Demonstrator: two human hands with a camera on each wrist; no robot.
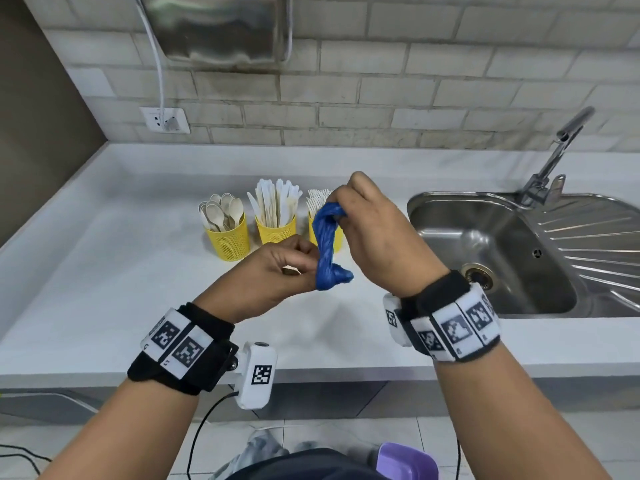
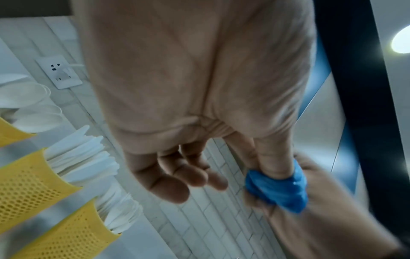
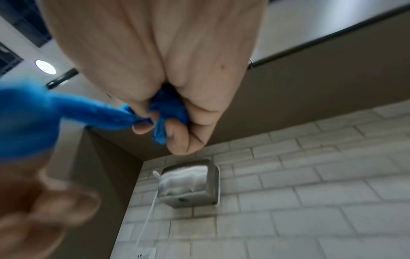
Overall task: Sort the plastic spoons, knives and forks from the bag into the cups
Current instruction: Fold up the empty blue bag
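Note:
A twisted blue plastic bag (image 1: 327,242) hangs in the air between both hands above the counter. My left hand (image 1: 294,268) pinches its lower end (image 2: 277,189) with thumb and forefinger. My right hand (image 1: 349,209) grips the upper end (image 3: 168,108) in curled fingers. Behind the hands stand three yellow mesh cups: the left cup (image 1: 230,239) holds spoons (image 1: 221,211), the middle cup (image 1: 275,228) holds knives (image 1: 275,200), the right cup (image 1: 313,230) holds forks (image 1: 317,199) and is partly hidden by the bag.
A steel sink (image 1: 491,258) with a tap (image 1: 557,150) lies to the right in the white counter (image 1: 104,271). A wall socket (image 1: 166,119) and a metal hand dryer (image 1: 214,26) are on the tiled wall behind.

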